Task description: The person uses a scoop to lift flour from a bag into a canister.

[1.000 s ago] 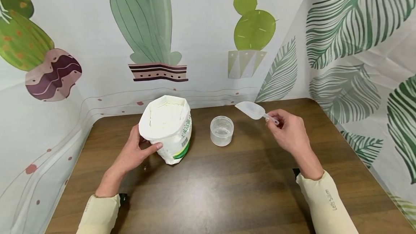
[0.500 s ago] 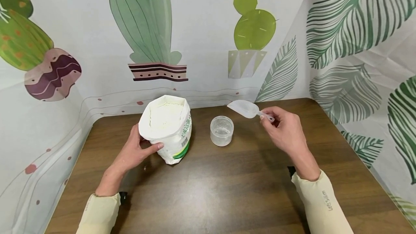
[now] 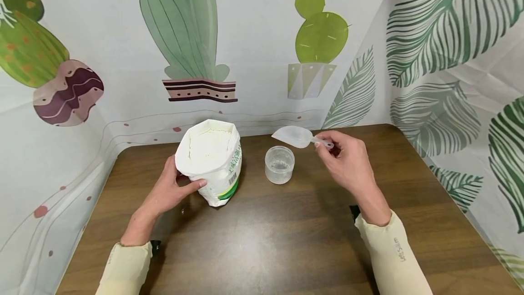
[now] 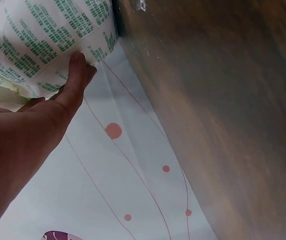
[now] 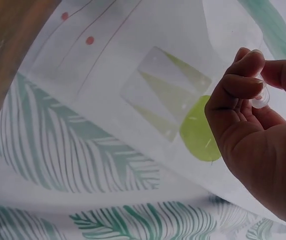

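A white paper-like bag (image 3: 208, 158) of pale powder that looks like flour stands on the table, its top wide open. My left hand (image 3: 169, 190) holds its left side, thumb across the front and fingers behind; green print covers the bag (image 4: 43, 37) in the left wrist view. Between thumb and fingers, my right hand (image 3: 348, 156) pinches the handle of a clear plastic scoop (image 3: 295, 136). The scoop is raised, its blade pointing left, above and behind a small clear round tub (image 3: 279, 167). In the right wrist view the fingers hide most of the handle (image 5: 261, 97).
The brown wooden table (image 3: 254, 240) ends at the back against a white wall cloth (image 3: 262, 58) printed with cacti and leaves. Small white specks (image 3: 182, 211) lie on the table near my left wrist.
My right hand has carried the scoop leftward, from right of the tub to just behind and above it. My left hand and the bag have stayed in place.
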